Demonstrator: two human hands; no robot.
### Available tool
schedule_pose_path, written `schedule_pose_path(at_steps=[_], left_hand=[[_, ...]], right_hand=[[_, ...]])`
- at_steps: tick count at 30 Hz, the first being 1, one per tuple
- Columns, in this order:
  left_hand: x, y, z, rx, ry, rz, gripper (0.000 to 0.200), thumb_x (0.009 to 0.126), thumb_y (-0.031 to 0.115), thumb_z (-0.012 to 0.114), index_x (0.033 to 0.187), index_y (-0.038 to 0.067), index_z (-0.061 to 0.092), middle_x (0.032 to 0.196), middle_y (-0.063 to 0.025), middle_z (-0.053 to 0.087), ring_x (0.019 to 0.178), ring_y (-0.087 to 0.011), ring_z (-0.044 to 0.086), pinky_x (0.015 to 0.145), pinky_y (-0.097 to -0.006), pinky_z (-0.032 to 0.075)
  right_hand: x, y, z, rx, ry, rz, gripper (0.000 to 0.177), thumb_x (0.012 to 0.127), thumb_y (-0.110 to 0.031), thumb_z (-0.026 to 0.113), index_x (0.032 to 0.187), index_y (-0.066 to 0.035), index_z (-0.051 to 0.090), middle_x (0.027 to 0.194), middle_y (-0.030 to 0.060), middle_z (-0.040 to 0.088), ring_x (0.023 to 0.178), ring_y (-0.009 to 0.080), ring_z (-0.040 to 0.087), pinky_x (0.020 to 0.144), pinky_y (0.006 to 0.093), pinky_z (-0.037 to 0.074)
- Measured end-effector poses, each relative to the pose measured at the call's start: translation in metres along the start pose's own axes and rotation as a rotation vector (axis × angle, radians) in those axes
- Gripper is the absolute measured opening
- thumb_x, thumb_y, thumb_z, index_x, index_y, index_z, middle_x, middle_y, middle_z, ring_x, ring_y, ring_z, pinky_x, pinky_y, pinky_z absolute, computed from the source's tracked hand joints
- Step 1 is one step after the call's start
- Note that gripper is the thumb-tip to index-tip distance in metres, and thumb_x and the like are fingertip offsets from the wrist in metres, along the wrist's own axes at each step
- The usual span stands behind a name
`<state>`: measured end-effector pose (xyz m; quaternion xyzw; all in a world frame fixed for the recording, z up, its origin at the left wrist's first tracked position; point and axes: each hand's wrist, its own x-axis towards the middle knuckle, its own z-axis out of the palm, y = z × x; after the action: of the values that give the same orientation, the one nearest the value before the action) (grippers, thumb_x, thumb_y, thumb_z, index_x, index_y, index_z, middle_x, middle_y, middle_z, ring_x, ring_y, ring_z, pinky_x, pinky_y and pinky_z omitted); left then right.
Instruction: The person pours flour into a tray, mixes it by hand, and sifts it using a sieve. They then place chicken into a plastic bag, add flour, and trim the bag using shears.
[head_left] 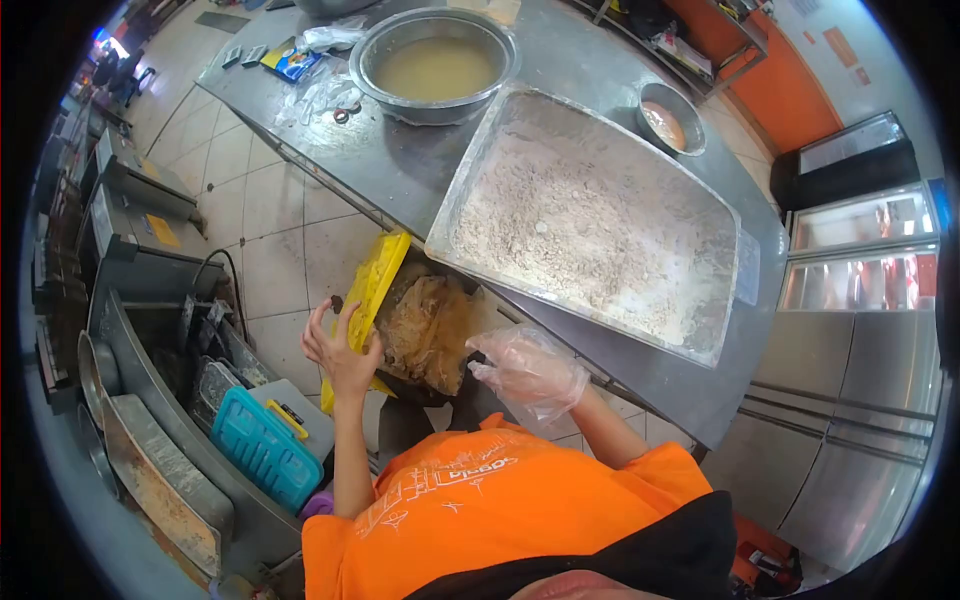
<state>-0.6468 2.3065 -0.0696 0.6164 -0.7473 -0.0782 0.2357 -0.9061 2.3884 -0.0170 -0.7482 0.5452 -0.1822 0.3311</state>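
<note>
Kitchen, steel counter (400,180) carrying flour tray (470,170). Below counter edge, tilted yellow bin (375,285) of marinated meat (425,330). Left hand (340,355) grips bin rim; gloved right hand (530,372), fingers loosely spread, empty, hovers just right of meat, nearer.

On my feed the crate (372,290) is bright yellow, and what fills it (425,330) is a mottled golden brown. The left hand (340,355) is bare; the right hand (530,370) wears a clear, milky glove. The shirt (500,500) is vivid orange with a thin white line print. I see a dull grey steel table (400,170), a silver tray (462,175) dusted with speckled off-white flour (580,220), and a steel bowl (430,110) of cloudy tan liquid. The small bowl (690,105) holds something pale orange. The basket (262,445) is teal with a yellow handle, the floor tiles (270,210) are beige, and the far wall (790,90) is orange.
</note>
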Motion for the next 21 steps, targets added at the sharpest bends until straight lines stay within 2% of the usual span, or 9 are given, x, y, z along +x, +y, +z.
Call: schedule_pose_path(at_steps=[3,6,8,9,11,13,15,17,21], left_hand=[[-0.015,0.011,-0.012,0.053,-0.013,-0.050,0.051,0.062,0.024,0.075,0.111,0.020,0.060,0.130,-0.0082,0.037,0.125,-0.0284,0.028,0.104,-0.0454,0.018],[-0.046,0.013,-0.023,-0.029,0.134,-0.149,0.040,0.065,0.025,0.077,0.102,0.016,0.065,0.124,-0.0091,0.044,0.121,-0.0313,0.034,0.102,-0.0458,0.022],[-0.086,-0.004,-0.021,-0.136,0.141,0.055,0.021,0.067,0.024,0.076,0.084,0.014,0.069,0.115,-0.0078,0.053,0.115,-0.0309,0.041,0.100,-0.0449,0.028],[-0.105,-0.008,-0.017,-0.159,0.127,0.048,0.016,0.068,0.022,0.076,0.079,0.013,0.068,0.108,-0.0054,0.055,0.112,-0.0295,0.045,0.098,-0.0441,0.031],[-0.147,-0.012,-0.006,-0.136,0.090,0.002,0.012,0.071,0.016,0.073,0.080,0.013,0.067,0.106,-0.0033,0.058,0.109,-0.0275,0.049,0.093,-0.0419,0.037],[-0.181,-0.021,-0.005,-0.124,-0.042,-0.126,0.016,0.075,0.013,0.069,0.091,0.012,0.067,0.108,-0.0049,0.059,0.109,-0.0275,0.049,0.092,-0.0423,0.038],[-0.257,-0.062,0.019,-0.202,-0.285,-0.494,0.035,0.075,0.025,0.071,0.107,0.012,0.065,0.112,-0.0069,0.060,0.110,-0.0279,0.051,0.093,-0.0411,0.038],[-0.324,-0.084,0.033,-0.331,-0.656,-1.217,0.043,0.072,0.037,0.070,0.105,0.011,0.067,0.106,-0.0103,0.065,0.104,-0.0294,0.056,0.088,-0.0394,0.042],[-0.447,-0.068,0.042,-0.644,-1.170,-1.526,0.042,0.071,0.039,0.070,0.102,0.010,0.068,0.104,-0.0110,0.065,0.103,-0.0300,0.057,0.086,-0.0391,0.043]], right_hand=[[0.011,-0.005,0.000,0.085,0.055,-0.023,0.032,0.085,-0.023,0.057,0.106,0.001,0.060,0.096,0.0216,0.062,0.093,0.0368,0.059,0.083,0.0410,0.046],[0.025,-0.008,-0.003,-0.015,-0.217,0.072,0.035,0.084,-0.019,0.059,0.116,-0.006,0.055,0.098,0.0214,0.061,0.091,0.0343,0.060,0.080,0.0408,0.047],[0.033,0.004,0.023,0.343,-0.029,0.336,0.032,0.078,-0.015,0.064,0.109,-0.009,0.059,0.097,0.0190,0.062,0.094,0.0337,0.060,0.082,0.0412,0.047],[0.033,0.005,0.029,0.347,-0.093,0.277,0.032,0.078,-0.015,0.064,0.109,-0.009,0.059,0.097,0.0190,0.062,0.094,0.0337,0.060,0.082,0.0412,0.047],[0.029,0.012,0.037,-0.418,0.017,-0.338,0.028,0.077,-0.017,0.065,0.103,-0.009,0.063,0.100,0.0168,0.064,0.101,0.0336,0.058,0.092,0.0425,0.043],[0.031,0.020,0.071,-0.293,0.004,-0.298,0.031,0.076,-0.017,0.066,0.106,-0.010,0.063,0.104,0.0161,0.064,0.103,0.0334,0.057,0.092,0.0433,0.043],[0.037,0.045,0.106,-0.186,-0.027,-0.228,0.035,0.075,-0.017,0.068,0.109,-0.011,0.063,0.108,0.0155,0.063,0.104,0.0333,0.057,0.093,0.0442,0.043],[0.047,0.080,0.131,0.933,-0.341,0.736,0.052,0.072,-0.022,0.071,0.121,-0.013,0.057,0.116,0.0177,0.059,0.110,0.0348,0.054,0.094,0.0438,0.043],[0.041,0.105,0.147,0.743,-0.542,0.372,0.050,0.069,-0.012,0.069,0.118,-0.006,0.059,0.110,0.0192,0.062,0.104,0.0335,0.057,0.090,0.0401,0.043]])
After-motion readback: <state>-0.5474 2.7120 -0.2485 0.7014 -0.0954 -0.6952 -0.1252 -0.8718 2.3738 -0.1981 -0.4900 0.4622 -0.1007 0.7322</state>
